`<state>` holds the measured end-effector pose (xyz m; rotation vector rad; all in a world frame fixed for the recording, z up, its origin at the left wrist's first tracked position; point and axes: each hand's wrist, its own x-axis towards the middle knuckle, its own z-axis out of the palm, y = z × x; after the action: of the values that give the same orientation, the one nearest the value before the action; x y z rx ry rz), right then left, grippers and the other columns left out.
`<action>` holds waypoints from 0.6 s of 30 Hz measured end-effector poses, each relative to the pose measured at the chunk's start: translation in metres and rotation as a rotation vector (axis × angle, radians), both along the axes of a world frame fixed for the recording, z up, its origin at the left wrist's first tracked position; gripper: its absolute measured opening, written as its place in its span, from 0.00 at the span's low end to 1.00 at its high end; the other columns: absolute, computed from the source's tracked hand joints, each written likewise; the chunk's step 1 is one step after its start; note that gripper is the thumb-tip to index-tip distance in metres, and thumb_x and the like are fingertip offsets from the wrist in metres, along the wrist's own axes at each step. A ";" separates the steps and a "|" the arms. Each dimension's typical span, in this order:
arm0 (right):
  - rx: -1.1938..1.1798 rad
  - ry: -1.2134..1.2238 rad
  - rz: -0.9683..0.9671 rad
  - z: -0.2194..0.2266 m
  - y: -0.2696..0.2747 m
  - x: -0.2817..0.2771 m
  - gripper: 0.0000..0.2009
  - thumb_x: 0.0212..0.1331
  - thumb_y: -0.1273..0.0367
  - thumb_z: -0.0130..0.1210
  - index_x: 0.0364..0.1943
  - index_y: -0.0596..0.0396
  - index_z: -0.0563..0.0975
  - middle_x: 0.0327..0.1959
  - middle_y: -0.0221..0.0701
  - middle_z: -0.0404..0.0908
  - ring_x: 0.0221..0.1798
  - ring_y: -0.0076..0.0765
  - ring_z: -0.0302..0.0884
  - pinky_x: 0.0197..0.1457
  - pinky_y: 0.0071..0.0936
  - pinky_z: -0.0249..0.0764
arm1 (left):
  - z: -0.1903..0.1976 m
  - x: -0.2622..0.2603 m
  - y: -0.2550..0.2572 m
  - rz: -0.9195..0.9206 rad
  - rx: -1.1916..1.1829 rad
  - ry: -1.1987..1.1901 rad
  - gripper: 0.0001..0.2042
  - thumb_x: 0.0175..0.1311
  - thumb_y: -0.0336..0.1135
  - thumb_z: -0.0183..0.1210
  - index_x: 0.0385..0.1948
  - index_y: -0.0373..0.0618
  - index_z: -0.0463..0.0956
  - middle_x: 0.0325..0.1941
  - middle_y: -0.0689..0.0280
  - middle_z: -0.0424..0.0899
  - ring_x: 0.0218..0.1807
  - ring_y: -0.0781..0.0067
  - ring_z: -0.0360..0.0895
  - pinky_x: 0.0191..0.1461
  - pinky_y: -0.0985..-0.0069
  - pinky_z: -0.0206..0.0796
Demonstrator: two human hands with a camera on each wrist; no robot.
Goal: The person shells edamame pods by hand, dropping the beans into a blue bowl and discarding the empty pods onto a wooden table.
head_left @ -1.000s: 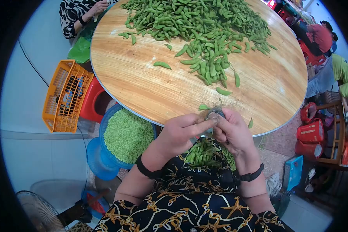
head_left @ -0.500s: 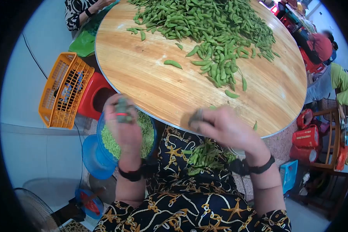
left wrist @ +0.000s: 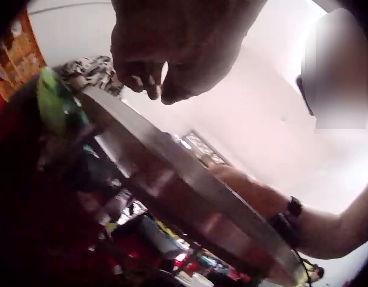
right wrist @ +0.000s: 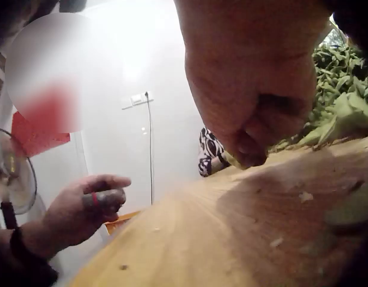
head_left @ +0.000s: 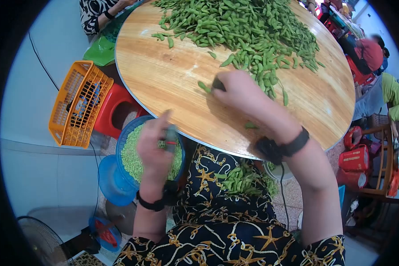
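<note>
In the head view my right hand [head_left: 237, 88] reaches over the round wooden table [head_left: 164, 84], its curled fingers pinching one end of a green soybean pod [head_left: 203, 86]. A dark cover sits on that hand's thumb. My left hand [head_left: 153, 148] is over a blue basin [head_left: 119, 156] of shelled green beans [head_left: 131, 153], fingers loose and holding nothing. It also appears in the right wrist view, where a grey cover [right wrist: 104, 201] with a red band wraps its thumb. A large heap of pods [head_left: 235, 26] lies at the table's far side.
More pods [head_left: 241, 179] rest on my lap, beside a pale bucket [head_left: 281, 173] under the table edge. To the left stand a red stool [head_left: 115, 99] and an orange crate [head_left: 77, 106]. Another person's arm [head_left: 113, 11] is at the far left.
Both hands were together at the near table edge. The left then moved left to the basin; the right swung forward across the table and took the lone pod, which has turned.
</note>
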<state>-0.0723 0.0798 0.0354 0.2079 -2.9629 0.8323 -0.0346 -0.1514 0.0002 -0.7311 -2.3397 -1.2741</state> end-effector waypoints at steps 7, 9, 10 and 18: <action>-0.350 -0.316 -0.102 0.011 0.023 0.084 0.13 0.51 0.63 0.55 0.27 0.63 0.76 0.17 0.38 0.75 0.20 0.31 0.71 0.26 0.29 0.67 | 0.008 0.007 0.075 -0.326 -0.196 -0.001 0.14 0.52 0.24 0.58 0.43 0.40 0.74 0.31 0.57 0.77 0.31 0.62 0.76 0.35 0.71 0.69; -0.870 -0.368 -0.290 0.001 0.025 0.103 0.13 0.57 0.62 0.53 0.31 0.59 0.76 0.16 0.26 0.71 0.19 0.18 0.63 0.22 0.21 0.61 | 0.007 0.009 0.081 -0.337 -0.105 -0.121 0.11 0.54 0.25 0.58 0.40 0.39 0.74 0.30 0.59 0.78 0.29 0.65 0.76 0.34 0.74 0.69; -0.878 -0.288 -0.274 -0.003 0.024 0.110 0.11 0.63 0.62 0.48 0.36 0.56 0.74 0.18 0.20 0.67 0.20 0.13 0.59 0.22 0.16 0.57 | 0.010 0.009 0.083 -0.362 0.086 -0.505 0.09 0.55 0.25 0.58 0.38 0.40 0.74 0.30 0.61 0.78 0.29 0.70 0.76 0.34 0.77 0.68; -1.409 -0.407 -0.108 -0.011 0.016 0.142 0.12 0.68 0.66 0.37 0.34 0.59 0.70 0.17 0.20 0.63 0.19 0.15 0.56 0.23 0.14 0.54 | 0.003 0.016 0.108 -0.509 0.811 -1.006 0.05 0.55 0.26 0.60 0.31 0.41 0.74 0.26 0.73 0.75 0.28 0.86 0.71 0.31 0.86 0.64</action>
<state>0.0693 0.0954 0.0242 -0.2209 -1.8393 2.7833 -0.0188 -0.0430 0.0028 -0.4314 -1.8691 -3.1018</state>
